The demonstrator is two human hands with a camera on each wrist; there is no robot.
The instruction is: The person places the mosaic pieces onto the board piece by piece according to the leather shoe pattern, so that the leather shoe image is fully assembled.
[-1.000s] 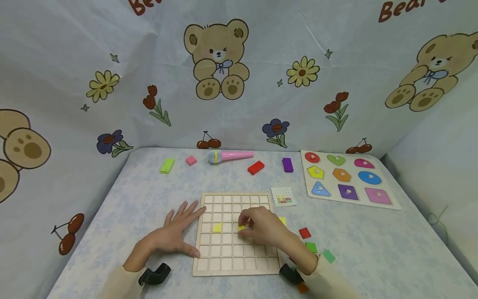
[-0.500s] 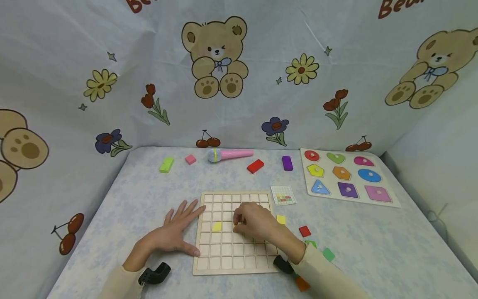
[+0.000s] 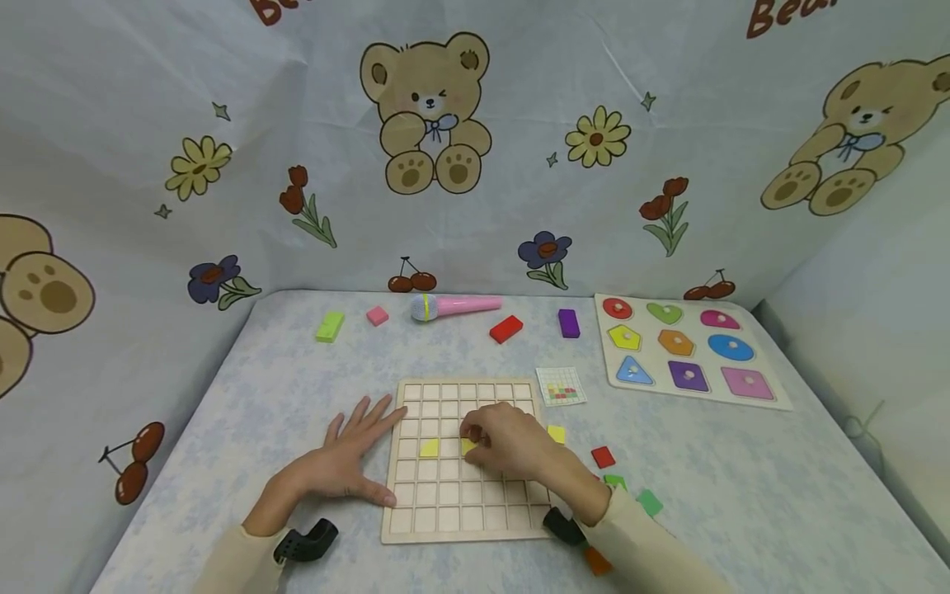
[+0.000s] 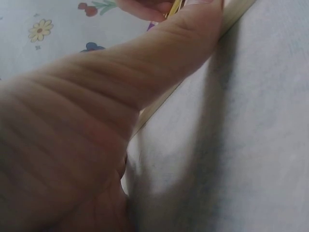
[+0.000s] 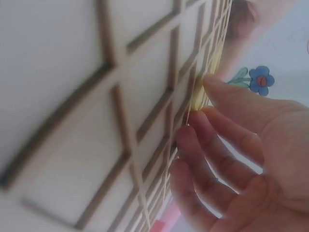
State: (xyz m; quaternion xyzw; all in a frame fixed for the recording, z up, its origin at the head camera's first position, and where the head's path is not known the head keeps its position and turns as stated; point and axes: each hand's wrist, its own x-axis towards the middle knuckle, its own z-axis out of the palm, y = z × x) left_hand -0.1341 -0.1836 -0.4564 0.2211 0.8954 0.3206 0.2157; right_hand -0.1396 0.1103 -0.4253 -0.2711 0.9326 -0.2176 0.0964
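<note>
At the frame's lower centre, a yellow tile (image 3: pixel 467 446) pinched by the right hand (image 3: pixel 512 443) could be wedged askew if tilted.

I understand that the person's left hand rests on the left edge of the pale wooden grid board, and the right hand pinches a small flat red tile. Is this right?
Only one colour is wrong: in the head view, the right hand pinches a small flat yellow tile, not red. The left hand does rest on the left edge of the board.
</note>
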